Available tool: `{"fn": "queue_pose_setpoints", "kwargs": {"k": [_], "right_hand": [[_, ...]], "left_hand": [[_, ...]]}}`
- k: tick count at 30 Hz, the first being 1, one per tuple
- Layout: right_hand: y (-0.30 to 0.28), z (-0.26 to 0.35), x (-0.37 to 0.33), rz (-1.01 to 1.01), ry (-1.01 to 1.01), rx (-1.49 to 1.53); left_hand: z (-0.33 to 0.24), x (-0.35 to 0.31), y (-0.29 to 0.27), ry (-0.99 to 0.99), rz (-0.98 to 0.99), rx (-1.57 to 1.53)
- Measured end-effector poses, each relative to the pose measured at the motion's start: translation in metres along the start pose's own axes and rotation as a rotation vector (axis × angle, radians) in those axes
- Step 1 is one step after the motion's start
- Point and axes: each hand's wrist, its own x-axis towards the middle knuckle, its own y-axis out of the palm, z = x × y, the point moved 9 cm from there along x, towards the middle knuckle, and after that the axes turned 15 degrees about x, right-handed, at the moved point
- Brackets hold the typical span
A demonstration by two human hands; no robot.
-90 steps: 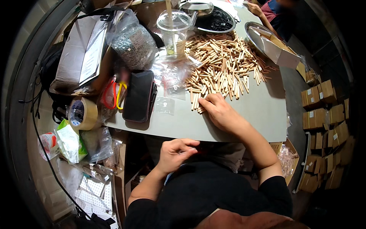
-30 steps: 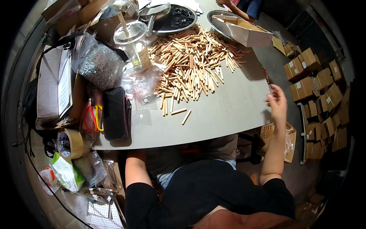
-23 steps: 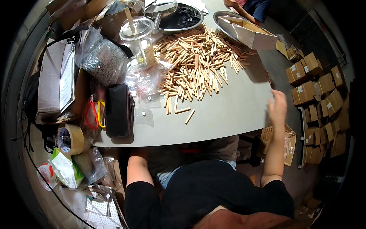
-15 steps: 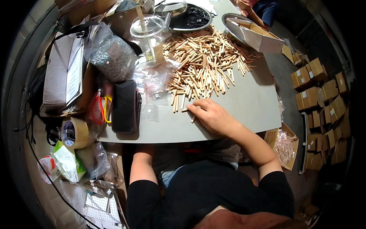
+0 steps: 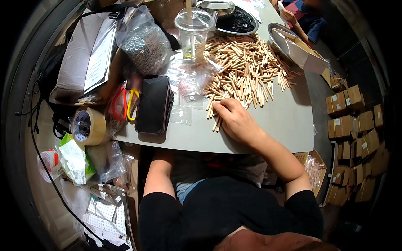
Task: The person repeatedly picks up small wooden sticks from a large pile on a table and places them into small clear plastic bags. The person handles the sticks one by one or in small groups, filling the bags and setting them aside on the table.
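My right hand [image 5: 238, 121] lies palm down at the near edge of a heap of short, pale wooden sticks [image 5: 238, 71] on the grey table. Its fingers are curled, with thumb and forefinger together at the end of a stick. A couple of loose sticks [image 5: 217, 124] poke out beside the palm, partly covered by the hand. How many sticks the fingers hold is hidden. My left forearm [image 5: 160, 167] runs under the table edge, so my left hand is out of sight. Left of the heap lie small clear plastic bags [image 5: 181, 115] and a black phone [image 5: 153, 104].
A lidded clear plastic cup [image 5: 193, 31] stands behind the bags. Farther back are a metal bowl of black pieces [image 5: 236, 23] and a white carton [image 5: 307, 58]. Scissors [image 5: 125, 104] and a tape roll [image 5: 88, 125] sit at left. Another person's hand [image 5: 288, 16] shows at the far right.
The whole view has shifted, putting the table farther right in the picture. Against the heap, my right hand has moved slightly left and away from me, and more loose sticks show beside its palm.
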Motion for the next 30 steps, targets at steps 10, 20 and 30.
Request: {"fn": "queue_pose_setpoints", "kwargs": {"k": [10,20,30], "right_hand": [[0.003,0.008,0.000,0.091,-0.011,0.261],[0.001,0.013,-0.014,0.111,-0.058,0.303],[0.003,0.044,-0.046,0.224,-0.064,0.451]], "left_hand": [[-0.012,0.000,-0.001,0.049,0.002,-0.028],[-0.151,-0.150,-0.056,0.682,0.404,-1.171],[-0.178,-0.202,-0.096,0.504,0.878,-1.997]]}}
